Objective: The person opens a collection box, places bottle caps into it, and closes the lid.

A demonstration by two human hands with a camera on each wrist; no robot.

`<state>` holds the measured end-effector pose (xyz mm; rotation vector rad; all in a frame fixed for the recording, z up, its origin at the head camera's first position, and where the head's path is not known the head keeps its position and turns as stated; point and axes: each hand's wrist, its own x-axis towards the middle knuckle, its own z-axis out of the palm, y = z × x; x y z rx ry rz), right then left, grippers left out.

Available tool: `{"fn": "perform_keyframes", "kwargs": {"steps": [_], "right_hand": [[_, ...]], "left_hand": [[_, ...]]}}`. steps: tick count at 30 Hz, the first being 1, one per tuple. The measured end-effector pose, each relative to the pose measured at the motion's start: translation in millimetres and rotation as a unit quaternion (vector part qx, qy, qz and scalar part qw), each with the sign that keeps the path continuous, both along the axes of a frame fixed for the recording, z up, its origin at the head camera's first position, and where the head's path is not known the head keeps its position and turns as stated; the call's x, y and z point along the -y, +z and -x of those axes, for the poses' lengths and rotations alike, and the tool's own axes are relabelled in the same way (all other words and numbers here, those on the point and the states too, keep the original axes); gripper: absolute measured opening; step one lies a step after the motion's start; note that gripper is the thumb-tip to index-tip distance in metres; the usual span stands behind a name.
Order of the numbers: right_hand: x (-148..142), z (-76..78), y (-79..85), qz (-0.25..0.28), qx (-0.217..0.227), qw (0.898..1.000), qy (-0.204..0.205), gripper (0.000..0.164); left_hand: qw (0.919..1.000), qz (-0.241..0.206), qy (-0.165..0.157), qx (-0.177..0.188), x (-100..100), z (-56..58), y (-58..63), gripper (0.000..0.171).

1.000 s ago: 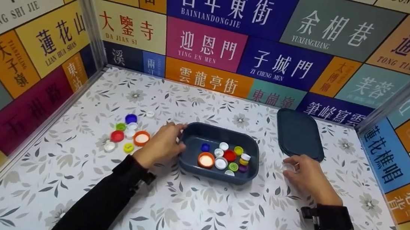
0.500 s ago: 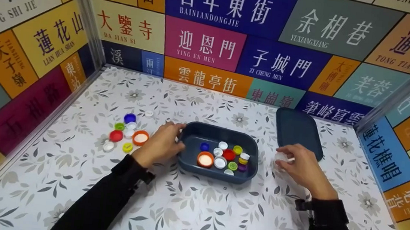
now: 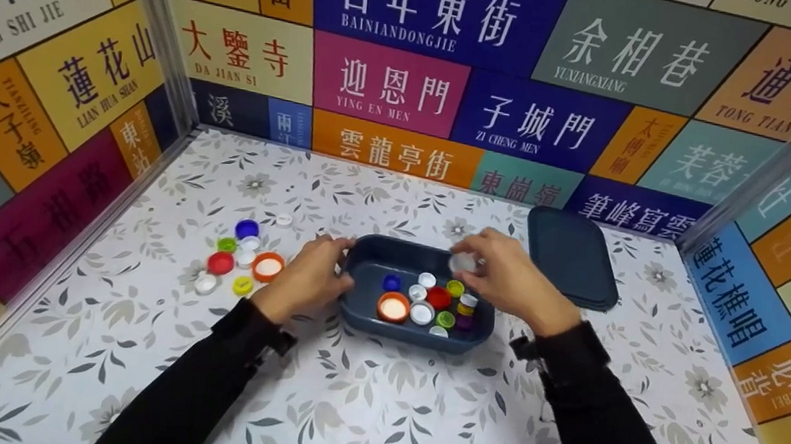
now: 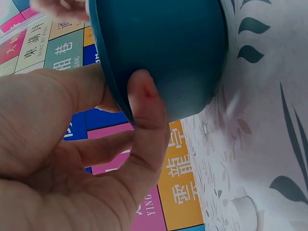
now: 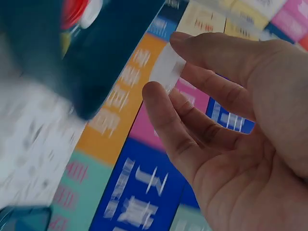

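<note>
Lengthwise, the box (image 3: 392, 256) stretches left to right across the table (image 3: 348, 413), mouth up, pinched at its left end by the left hand (image 3: 306, 279). Near its far right side, the right hand (image 3: 506, 280) pinches a whitish cap (image 3: 462, 263). Inside, mixed caps (image 3: 421, 313) cluster mostly rightward. Rightward too, the lid (image 3: 572, 257) points away.

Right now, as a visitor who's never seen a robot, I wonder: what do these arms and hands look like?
They're a person's: the left sleeve and right sleeve are long, plain and black. A small dark device sits at the left wrist, another at the right. The left grip and right grip are bare hands, ungloved.
</note>
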<state>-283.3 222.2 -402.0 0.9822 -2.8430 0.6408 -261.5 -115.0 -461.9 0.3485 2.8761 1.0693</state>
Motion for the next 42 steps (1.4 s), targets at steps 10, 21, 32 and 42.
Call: {"fn": "perform_keyframes", "kwargs": {"steps": [10,21,32,42], "right_hand": [[86,3.8,-3.1,-0.101,0.027,0.989,0.108,0.031],[124,5.8,-24.4,-0.166,0.04,0.978,0.117,0.032],[130,6.0,-27.9,-0.162,0.051,0.978,0.117,0.026],[118,8.7,-15.5,-0.147,0.05,0.98,0.129,0.036]], "left_hand": [[0.9999,0.009,-0.005,0.0,1,2.3,-1.1,0.067],[0.9993,0.009,-0.012,-0.035,2,1.8,-2.9,0.064],[0.9994,0.014,-0.012,-0.03,0,3.2,-3.3,0.068],[0.9997,0.01,-0.008,-0.023,1,2.3,-2.8,0.068]]}}
